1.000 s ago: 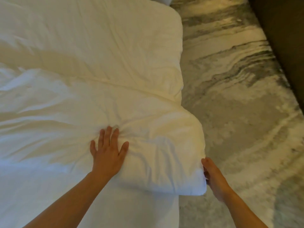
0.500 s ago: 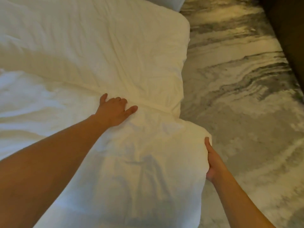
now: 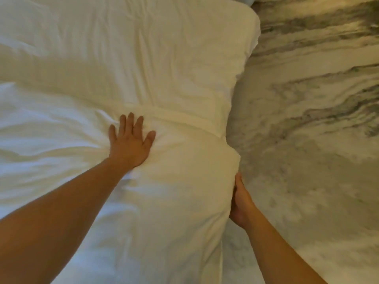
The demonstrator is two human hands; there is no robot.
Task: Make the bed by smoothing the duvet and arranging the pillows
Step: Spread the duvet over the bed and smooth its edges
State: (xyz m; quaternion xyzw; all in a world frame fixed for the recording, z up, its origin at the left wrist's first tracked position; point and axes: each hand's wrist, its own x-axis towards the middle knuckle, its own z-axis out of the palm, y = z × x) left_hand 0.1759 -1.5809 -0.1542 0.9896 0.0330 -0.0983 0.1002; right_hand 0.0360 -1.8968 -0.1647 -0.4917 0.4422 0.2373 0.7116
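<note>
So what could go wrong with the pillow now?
1. The pillow sits right at the bed's edge, next to the floor. Only the right hand holds that side, so it might slide off if let go.
2. The left hand presses flat, and creases fan out around it. Those wrinkles may stay unless smoothed.

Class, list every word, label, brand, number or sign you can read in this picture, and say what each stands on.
None: no words, labels, brands, numbers or signs show.
The white bedding is plain, the patterned floor carries only veined markings, and neither the left hand nor the right hand bears any writing.
</note>
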